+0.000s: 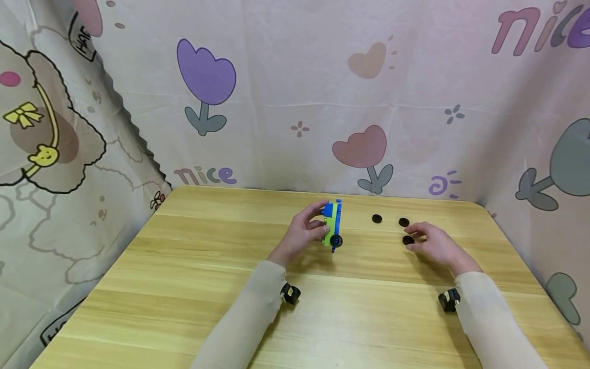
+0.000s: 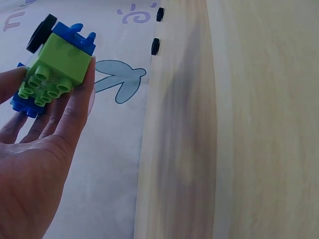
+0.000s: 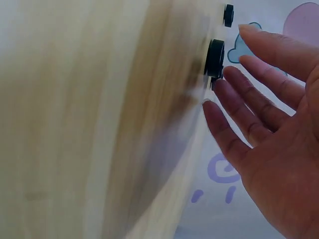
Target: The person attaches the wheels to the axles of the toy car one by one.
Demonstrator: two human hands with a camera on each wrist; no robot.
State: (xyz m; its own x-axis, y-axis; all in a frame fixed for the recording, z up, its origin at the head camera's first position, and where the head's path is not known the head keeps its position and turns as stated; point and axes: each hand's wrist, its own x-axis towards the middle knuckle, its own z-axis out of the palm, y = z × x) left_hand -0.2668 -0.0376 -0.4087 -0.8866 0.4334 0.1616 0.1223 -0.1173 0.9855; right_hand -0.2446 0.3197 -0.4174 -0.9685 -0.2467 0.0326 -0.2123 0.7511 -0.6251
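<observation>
My left hand [image 1: 301, 233] grips a block vehicle [image 1: 330, 225] of green and blue bricks, tilted up on end, with one black wheel [image 1: 336, 241] on its side. In the left wrist view the green bricks [image 2: 62, 57] show their round studs between thumb and fingers [image 2: 75, 112]. My right hand [image 1: 435, 246] is at a loose black wheel [image 1: 408, 240] on the table, thumb and fingers apart around it. The right wrist view shows that wheel [image 3: 215, 58] near the fingertips; whether they touch it I cannot tell.
Two more black wheels lie on the wooden table [image 1: 184, 287], one [image 1: 403, 222] just behind the right hand's wheel, the other [image 1: 377, 219] further left. A patterned cloth [image 1: 286, 102] hangs behind the table's back edge and at both sides.
</observation>
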